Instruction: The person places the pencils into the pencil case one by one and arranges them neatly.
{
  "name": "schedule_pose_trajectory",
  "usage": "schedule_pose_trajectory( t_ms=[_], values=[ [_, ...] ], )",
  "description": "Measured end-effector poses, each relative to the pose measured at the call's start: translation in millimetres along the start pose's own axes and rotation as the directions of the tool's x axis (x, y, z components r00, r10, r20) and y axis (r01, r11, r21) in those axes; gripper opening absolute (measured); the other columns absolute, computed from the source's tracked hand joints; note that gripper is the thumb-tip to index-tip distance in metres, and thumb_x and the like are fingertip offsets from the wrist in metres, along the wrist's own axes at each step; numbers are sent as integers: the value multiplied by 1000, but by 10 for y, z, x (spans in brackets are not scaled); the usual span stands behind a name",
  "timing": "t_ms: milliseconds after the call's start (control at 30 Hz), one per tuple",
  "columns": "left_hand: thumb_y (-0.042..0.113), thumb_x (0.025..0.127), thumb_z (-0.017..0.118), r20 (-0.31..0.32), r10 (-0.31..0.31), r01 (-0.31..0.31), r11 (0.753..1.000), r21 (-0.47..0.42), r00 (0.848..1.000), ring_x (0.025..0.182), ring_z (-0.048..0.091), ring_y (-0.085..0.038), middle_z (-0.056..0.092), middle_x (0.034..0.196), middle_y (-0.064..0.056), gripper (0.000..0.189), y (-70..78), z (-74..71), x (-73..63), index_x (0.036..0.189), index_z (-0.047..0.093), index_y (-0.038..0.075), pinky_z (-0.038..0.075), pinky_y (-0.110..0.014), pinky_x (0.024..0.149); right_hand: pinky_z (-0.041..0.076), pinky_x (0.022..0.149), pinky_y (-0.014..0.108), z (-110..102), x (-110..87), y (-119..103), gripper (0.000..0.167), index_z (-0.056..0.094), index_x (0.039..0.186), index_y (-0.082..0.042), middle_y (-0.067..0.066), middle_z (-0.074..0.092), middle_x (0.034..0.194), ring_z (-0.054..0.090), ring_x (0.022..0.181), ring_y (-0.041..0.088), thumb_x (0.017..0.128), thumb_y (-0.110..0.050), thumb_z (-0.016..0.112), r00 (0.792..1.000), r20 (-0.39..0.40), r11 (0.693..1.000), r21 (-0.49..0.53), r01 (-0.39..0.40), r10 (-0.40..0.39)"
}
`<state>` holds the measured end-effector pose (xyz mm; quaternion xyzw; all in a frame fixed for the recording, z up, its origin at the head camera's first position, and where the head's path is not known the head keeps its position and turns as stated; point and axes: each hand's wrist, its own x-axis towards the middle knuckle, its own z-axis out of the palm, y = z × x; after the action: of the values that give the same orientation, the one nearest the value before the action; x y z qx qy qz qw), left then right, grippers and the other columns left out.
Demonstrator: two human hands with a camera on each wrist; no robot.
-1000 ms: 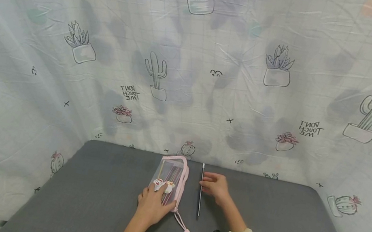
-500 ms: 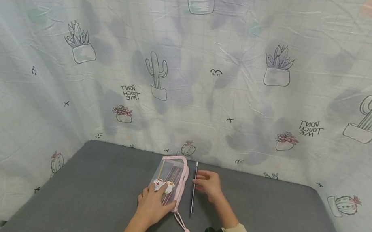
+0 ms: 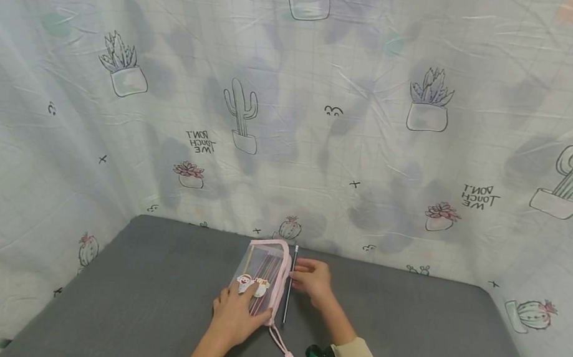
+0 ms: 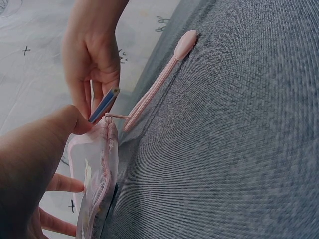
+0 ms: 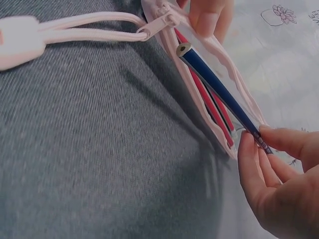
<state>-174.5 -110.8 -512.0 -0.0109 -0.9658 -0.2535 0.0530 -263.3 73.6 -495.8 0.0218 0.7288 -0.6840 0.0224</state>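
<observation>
A clear pencil case (image 3: pixel 282 279) with pink trim lies on the grey surface in the head view, cartoon stickers on its face. My left hand (image 3: pixel 235 320) holds it, fingers spread over the face and thumb at the zip edge. In the right wrist view the zip is open, and red pencils (image 5: pixel 217 107) show inside. My right hand (image 3: pixel 314 279) pinches a dark blue pencil (image 5: pixel 217 84) near its far end between thumb and fingers. That pencil runs alongside the case's opening, its unsharpened near end over the zip edge; whether it touches the case I cannot tell.
A pink zip-pull cord (image 3: pixel 281 345) trails from the case's near corner. The grey surface (image 3: pixel 424 340) stretches to both sides. Behind it hangs a pale curtain (image 3: pixel 359 153) printed with cacti. A black and green device (image 3: pixel 319 356) sits at the right wrist.
My right hand has moved left with the pencil, from a gap beside the case to right alongside its zip edge. The left hand and the case have stayed in place.
</observation>
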Motion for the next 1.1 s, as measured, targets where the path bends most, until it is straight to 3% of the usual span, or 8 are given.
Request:
schedule_pose_trajectory(
  t_ms=[200,433,667,900,1100],
  values=[
    [51,88,77,-7,8,-8,1000,9,1000,129,49,-57,50,144,-36,71,14,-12,10,142,63,8,39,-75,100,64,72,37,74,44,-20,40,64,126,18,34,70,115,76,86,26,88,12,74,999,-39,999,27,-28,29],
    [51,88,76,-8,9,-9,1000,10,1000,128,49,-56,50,144,-36,71,21,-21,14,142,63,7,39,-74,100,63,66,32,136,101,-13,40,64,125,19,36,70,115,72,76,17,86,15,73,994,-98,995,98,-34,44],
    [51,89,76,1,8,-8,1000,9,1000,129,49,-57,49,144,-36,71,16,-32,18,142,63,7,39,-75,100,63,67,33,238,101,27,43,62,126,20,35,70,112,70,73,14,85,18,72,985,-159,983,178,-34,63],
    [53,89,75,4,10,-10,1000,7,1000,128,49,-57,49,145,-36,71,4,-33,16,142,63,8,39,-75,99,64,69,36,355,54,86,44,60,129,20,35,69,113,71,77,18,86,19,68,982,-173,976,217,-36,74],
    [54,89,75,14,6,-6,1000,1,1000,128,49,-57,49,144,-36,72,-3,-25,12,143,63,9,40,-74,98,59,60,27,426,20,110,43,60,129,19,27,73,105,67,69,12,86,17,66,980,-178,970,240,-45,89]
  ],
)
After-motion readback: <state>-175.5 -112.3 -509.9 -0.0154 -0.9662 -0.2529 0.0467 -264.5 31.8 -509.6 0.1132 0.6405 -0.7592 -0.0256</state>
